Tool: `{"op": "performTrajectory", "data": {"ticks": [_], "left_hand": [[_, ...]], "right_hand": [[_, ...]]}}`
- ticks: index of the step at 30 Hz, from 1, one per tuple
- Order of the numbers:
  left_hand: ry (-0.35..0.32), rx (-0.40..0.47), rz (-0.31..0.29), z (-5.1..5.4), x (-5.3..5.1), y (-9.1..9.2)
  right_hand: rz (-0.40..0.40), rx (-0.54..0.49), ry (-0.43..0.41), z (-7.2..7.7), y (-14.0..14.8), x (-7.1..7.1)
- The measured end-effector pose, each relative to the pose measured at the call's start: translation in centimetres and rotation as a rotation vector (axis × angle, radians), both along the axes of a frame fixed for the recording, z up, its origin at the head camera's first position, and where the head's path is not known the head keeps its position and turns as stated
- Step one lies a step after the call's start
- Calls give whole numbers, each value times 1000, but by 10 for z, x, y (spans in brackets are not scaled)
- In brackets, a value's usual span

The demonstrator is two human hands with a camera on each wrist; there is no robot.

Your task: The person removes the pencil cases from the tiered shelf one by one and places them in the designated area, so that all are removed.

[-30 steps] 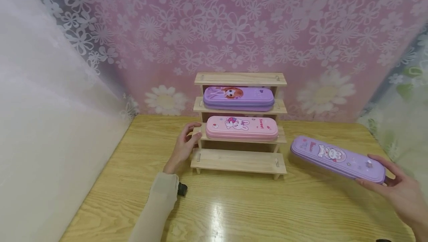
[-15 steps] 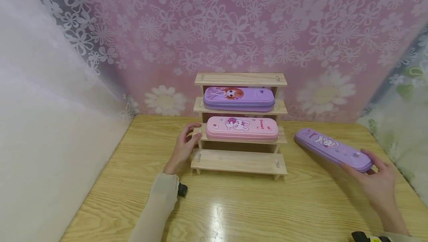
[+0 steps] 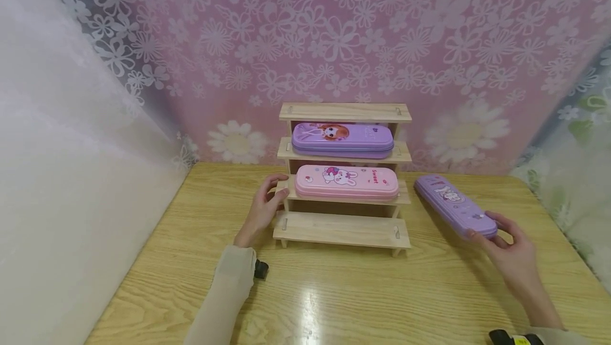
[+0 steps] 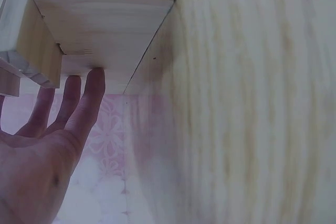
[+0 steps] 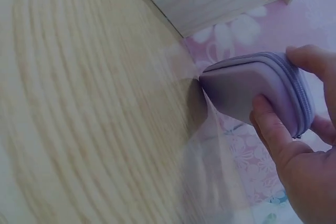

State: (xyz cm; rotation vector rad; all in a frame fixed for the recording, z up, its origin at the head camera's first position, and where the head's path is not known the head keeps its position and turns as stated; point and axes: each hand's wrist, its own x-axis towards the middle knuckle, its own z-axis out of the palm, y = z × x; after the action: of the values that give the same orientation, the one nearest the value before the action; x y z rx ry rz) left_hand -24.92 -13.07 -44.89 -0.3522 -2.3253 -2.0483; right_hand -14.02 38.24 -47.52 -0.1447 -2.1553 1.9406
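Observation:
At the left end of a stepped wooden rack (image 3: 341,230), my left hand (image 3: 262,210) grips the second shelf from the bottom; in the left wrist view, fingertips of that hand (image 4: 47,150) touch the side panel (image 4: 105,30). My right hand (image 3: 515,260) holds a purple rabbit-print case (image 3: 453,204) by its near end, slanting right of the rack. Seen from the right wrist, this hand (image 5: 304,166) pinches the zipped case (image 5: 247,87) between thumb and fingers. A pink case (image 3: 346,182) and another purple case (image 3: 341,138) lie on separate shelves.
The rack stands on a wood-grain table (image 3: 191,292), its top shelf (image 3: 343,112) and lowest shelf bare. A pink flowered cloth (image 3: 334,43) hangs behind, with pale cloth (image 3: 86,138) along the left side.
My right hand has moved left with the purple rabbit-print case, which has turned to lie more front-to-back and is nearer the rack. My left hand has stayed in place.

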Motion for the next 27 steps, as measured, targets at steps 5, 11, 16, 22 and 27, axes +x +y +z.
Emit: {"op": "performTrajectory", "data": {"ticks": [5, 11, 16, 22, 27], "left_hand": [[10, 7, -3, -1, -1, -1], [8, 2, -3, -20, -15, -4], [24, 0, 4, -28, -19, -4], [39, -4, 15, -29, -18, -4], [50, -5, 24, -29, -17, -3]], "right_hand": [[32, 168, -35, -5, -6, -2], [7, 402, -91, -7, -14, -3], [11, 489, -94, -11, -19, -5], [24, 585, -111, -18, -20, -6], [22, 651, -143, -17, -23, -6]]}}
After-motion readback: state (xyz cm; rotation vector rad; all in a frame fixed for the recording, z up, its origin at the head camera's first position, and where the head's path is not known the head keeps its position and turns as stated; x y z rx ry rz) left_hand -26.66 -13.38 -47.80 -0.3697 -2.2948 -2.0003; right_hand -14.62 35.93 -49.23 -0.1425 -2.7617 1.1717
